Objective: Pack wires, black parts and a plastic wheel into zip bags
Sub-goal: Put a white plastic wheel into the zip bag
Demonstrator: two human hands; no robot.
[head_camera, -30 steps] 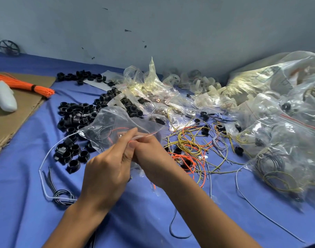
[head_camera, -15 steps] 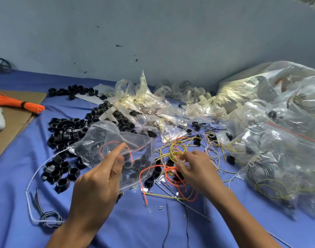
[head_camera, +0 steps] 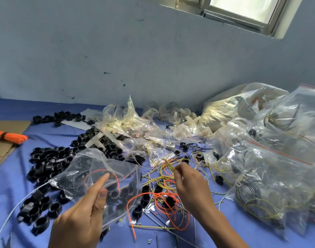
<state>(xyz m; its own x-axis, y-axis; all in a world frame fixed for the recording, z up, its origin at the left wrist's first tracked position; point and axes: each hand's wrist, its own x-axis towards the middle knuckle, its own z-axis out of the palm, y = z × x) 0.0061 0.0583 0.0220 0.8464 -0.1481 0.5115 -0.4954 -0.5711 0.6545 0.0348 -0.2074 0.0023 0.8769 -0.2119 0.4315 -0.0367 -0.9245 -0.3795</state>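
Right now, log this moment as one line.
left hand: holds bag | right hand: pinches yellow wire from tangle | bag: some wires inside | black parts: loose beside bag

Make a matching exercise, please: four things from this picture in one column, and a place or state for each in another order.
Things:
1. clear plastic zip bag
2. thin yellow wire
3. orange tied bundle
4. white plastic wheels

Places or states:
A. at the back, near the wall
B. pinched by the right hand
C. lying on the brown cardboard
D. held by the left hand

Pairs: 1-D, 2-B, 3-C, 4-A
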